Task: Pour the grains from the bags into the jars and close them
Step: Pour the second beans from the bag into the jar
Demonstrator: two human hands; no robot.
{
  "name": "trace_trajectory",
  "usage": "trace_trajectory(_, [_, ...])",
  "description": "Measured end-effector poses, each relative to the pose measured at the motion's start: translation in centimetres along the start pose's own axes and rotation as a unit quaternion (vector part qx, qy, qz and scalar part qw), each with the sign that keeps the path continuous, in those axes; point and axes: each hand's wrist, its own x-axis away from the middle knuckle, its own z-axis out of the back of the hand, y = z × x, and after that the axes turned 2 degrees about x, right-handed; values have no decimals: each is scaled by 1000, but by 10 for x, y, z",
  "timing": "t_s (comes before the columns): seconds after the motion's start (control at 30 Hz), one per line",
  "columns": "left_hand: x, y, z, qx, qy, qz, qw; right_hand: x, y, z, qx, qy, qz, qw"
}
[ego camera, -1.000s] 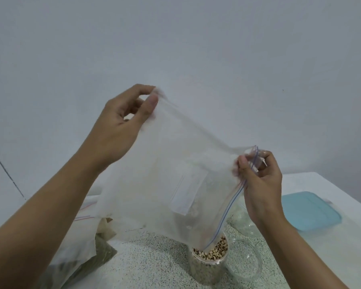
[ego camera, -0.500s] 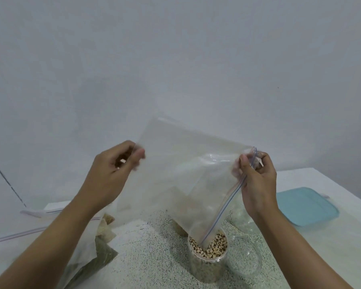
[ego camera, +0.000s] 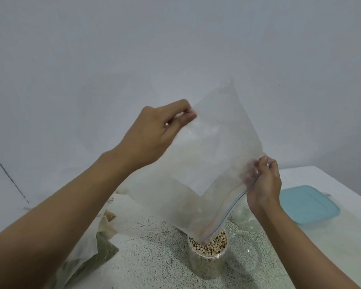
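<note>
Up and across toward the right hand since half a second ago: left hand (ego camera: 156, 132), now pinching the closed bottom edge of the clear zip bag (ego camera: 213, 159) between thumb and fingertips, with one loose corner poking above. Right hand (ego camera: 263, 184) curled round the zipper end, holding the mouth steady. Below that hand, the lower zipper corner dips into the open plastic jar (ego camera: 206, 265), filled almost to the rim with black-eyed beans (ego camera: 214, 245). Bag apparently near empty; hard to tell whether any beans cling inside. Probably the last shake-out of this pour.

To finish well: keep the mouth corner inside the rim, raise the bottom higher, and flick gently so stragglers slide down the crease, not onto the table (ego camera: 154, 257).

Just right of the jar, a clear round piece (ego camera: 246, 255), lid or second jar, cannot tell. Beyond the right hand, a teal-lidded container (ego camera: 308, 203). Under the left forearm, more filled bags (ego camera: 96, 255).
</note>
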Motion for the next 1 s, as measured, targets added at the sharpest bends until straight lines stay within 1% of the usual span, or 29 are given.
trace_trajectory(0.03, [-4,2,-2,3,-11,0,1000,-2,1,0,-1,7,-5,1000])
trace_trajectory(0.13, [-12,2,-7,16,-10,24,1000,-5,5,-3,3,22,-19,1000])
trace_trajectory(0.2, [-14,5,-8,12,-35,25,999,-6,6,-4,9,31,-24,999])
trace_trajectory(0.3, [-15,5,-8,20,-19,25,999,-10,6,-6,8,27,-18,999])
trace_trajectory(0.4, [-11,6,-10,-24,-65,9,998,-13,9,-4,13,29,-15,999])
trace_trajectory(0.5, [-11,10,-8,7,-44,20,999,-15,15,-1,21,17,-16,1000])
trace_trajectory(0.6, [-17,14,-3,-2,-60,13,998,-15,17,0,19,24,-19,999])
trace_trajectory(0.63, [-19,13,-1,2,-50,16,999,-15,16,-1,16,22,-15,1000])
trace_trajectory(0.7, [-22,10,1,16,-41,34,998,-14,15,-3,11,17,-8,1000])
trace_trajectory(0.77, [-23,6,1,10,-63,46,997,-15,15,-3,-1,16,-9,1000])
trace_trajectory(0.87, [-21,0,8,39,-42,69,996,-16,15,-1,5,0,5,1000])
trace_trajectory(0.97, [-15,-5,18,38,-46,87,994,-12,13,-3,13,0,12,1000])
trace_trajectory(1.0, [-10,-6,21,54,-40,97,993,-11,12,-4,13,1,15,1000])
